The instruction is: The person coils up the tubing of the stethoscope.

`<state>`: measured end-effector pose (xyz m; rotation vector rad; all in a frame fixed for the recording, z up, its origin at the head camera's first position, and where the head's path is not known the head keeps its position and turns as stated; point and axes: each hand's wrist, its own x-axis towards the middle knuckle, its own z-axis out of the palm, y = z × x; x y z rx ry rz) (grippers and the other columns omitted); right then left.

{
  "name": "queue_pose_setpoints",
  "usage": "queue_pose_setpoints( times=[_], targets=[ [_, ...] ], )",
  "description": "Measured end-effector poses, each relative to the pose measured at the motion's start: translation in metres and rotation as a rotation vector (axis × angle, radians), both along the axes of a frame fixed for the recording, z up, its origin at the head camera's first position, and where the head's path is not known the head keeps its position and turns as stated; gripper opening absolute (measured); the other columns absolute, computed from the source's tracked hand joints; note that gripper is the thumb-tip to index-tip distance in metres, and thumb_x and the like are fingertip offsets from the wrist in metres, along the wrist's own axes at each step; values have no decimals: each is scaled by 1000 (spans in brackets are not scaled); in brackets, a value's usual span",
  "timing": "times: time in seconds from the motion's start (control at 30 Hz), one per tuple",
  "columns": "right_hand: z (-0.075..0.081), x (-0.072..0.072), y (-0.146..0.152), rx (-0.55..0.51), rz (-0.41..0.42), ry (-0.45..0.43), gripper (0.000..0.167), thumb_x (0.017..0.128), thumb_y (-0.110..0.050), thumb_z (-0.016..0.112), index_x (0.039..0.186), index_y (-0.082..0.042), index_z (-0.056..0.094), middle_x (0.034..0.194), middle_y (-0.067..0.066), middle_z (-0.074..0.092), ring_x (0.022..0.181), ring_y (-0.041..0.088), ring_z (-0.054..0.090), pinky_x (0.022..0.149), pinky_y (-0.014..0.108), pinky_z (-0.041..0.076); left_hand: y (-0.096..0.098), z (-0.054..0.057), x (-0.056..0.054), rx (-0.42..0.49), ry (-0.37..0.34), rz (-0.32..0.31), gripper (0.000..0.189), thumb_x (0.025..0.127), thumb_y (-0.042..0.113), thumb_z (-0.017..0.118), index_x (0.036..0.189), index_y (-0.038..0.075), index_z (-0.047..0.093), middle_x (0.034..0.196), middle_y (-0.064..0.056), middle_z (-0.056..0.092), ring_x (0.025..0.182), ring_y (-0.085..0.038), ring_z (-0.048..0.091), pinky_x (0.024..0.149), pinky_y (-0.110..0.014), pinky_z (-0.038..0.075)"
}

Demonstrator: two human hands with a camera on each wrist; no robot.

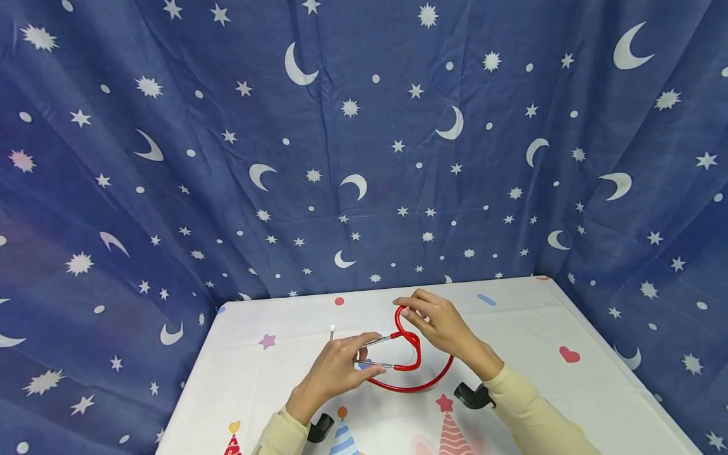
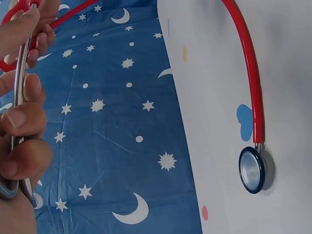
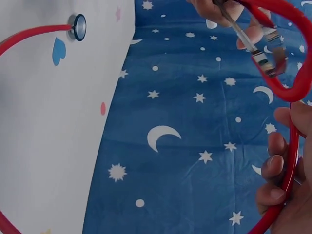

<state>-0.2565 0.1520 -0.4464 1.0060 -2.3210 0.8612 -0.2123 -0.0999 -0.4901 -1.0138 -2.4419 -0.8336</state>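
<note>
A stethoscope with red tubing [image 1: 405, 389] is held up between both hands over the table. My left hand [image 1: 335, 366] grips its two metal ear tubes [image 2: 20, 80], fingers curled round them in the left wrist view. A white eartip [image 1: 332, 328] sticks up beyond that hand. Further right, my right hand [image 1: 440, 322] holds the red tubing, which loops between the hands; the right wrist view shows fingers curled round the tube [image 3: 292, 156]. The rest of the tubing hangs in an arc toward the table. At its end, the round chestpiece [image 2: 251, 169] lies at the white tabletop.
The table has a white cloth [image 1: 261, 379] printed with stars, hearts and party hats. A dark blue curtain [image 1: 398, 177] with moons and stars stands behind it and along both sides. Black wrist mounts [image 1: 474, 396] sit under the forearms.
</note>
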Motion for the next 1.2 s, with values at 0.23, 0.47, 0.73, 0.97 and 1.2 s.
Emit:
queue_pose_setpoints(
  times=[0.23,0.47,0.73,0.97,1.2],
  targets=[
    [-7,-5,-2,15,17,-66,24,91,-18,69,115,-20,72,87,-11,62,68,0,48,59,18,44,3,3,3,20,33,-10,53,79,45,80,122,17,65,68,12,55,57,5,39,54,-5,28],
    [-17,-8,-5,39,46,-143,21,94,-26,65,113,-19,73,83,-14,62,67,-1,47,61,19,45,6,4,4,51,49,-28,54,80,45,79,124,18,64,68,11,55,57,5,38,54,-4,26],
    [-19,-6,-7,61,63,-197,27,96,-33,61,115,-19,72,86,-12,65,73,1,56,67,24,53,8,5,5,79,56,-33,53,80,44,79,123,16,65,69,9,57,58,5,40,54,-4,29],
    [-20,-4,-8,93,51,-189,22,95,-27,63,114,-21,73,89,-9,69,81,6,64,74,25,55,9,6,5,101,92,-39,53,81,43,79,122,13,65,68,7,58,57,2,44,53,-4,29],
    [-25,-1,-10,90,35,-249,28,90,0,64,109,-17,74,98,-6,75,91,13,70,81,32,57,9,3,5,156,46,-18,53,78,37,81,123,14,64,67,8,55,58,7,37,52,-5,28]
  ],
)
